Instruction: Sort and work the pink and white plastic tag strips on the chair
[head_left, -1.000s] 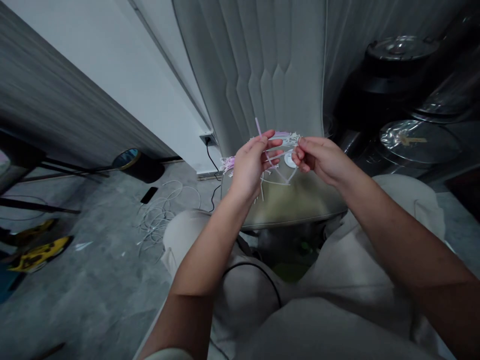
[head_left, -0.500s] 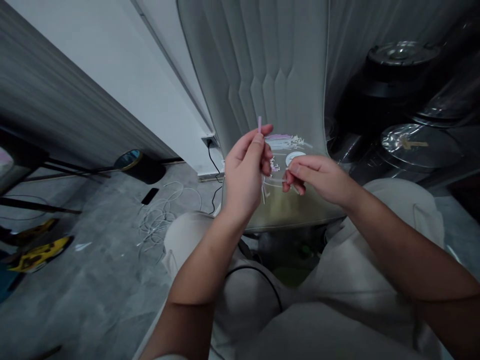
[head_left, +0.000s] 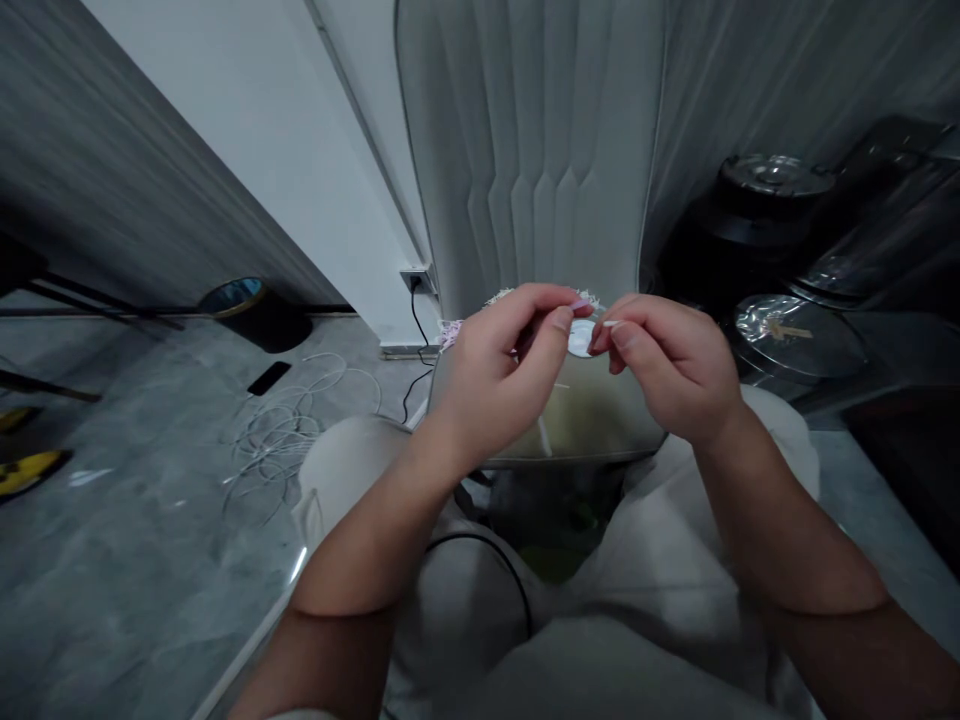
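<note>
My left hand (head_left: 511, 368) pinches a thin lilac stick (head_left: 579, 304) between thumb and fingertips. Close to it on the right, my right hand (head_left: 671, 368) is closed on a thin white strip (head_left: 611, 323), of which only a short end shows. The two held pieces are near each other but apart. Behind the fingertips lies a round white disc (head_left: 580, 340) on the seat of a grey chair (head_left: 615, 420). Small white and lilac pieces (head_left: 450, 333) lie on the seat, mostly hidden by my left hand. A loose white strip (head_left: 544, 436) rests near the seat's front edge.
On the floor at left are a coiled pale cable (head_left: 281, 440), a black phone-like slab (head_left: 269, 378) and a dark bin (head_left: 255, 310). A black plug sits in a wall socket (head_left: 415, 281). Dark pots with shiny lids (head_left: 780, 175) stand at right.
My hands have come together, the left turning so its lilac stick points right instead of up. The view has shifted a little, and my left hand now covers more of the small pieces.
</note>
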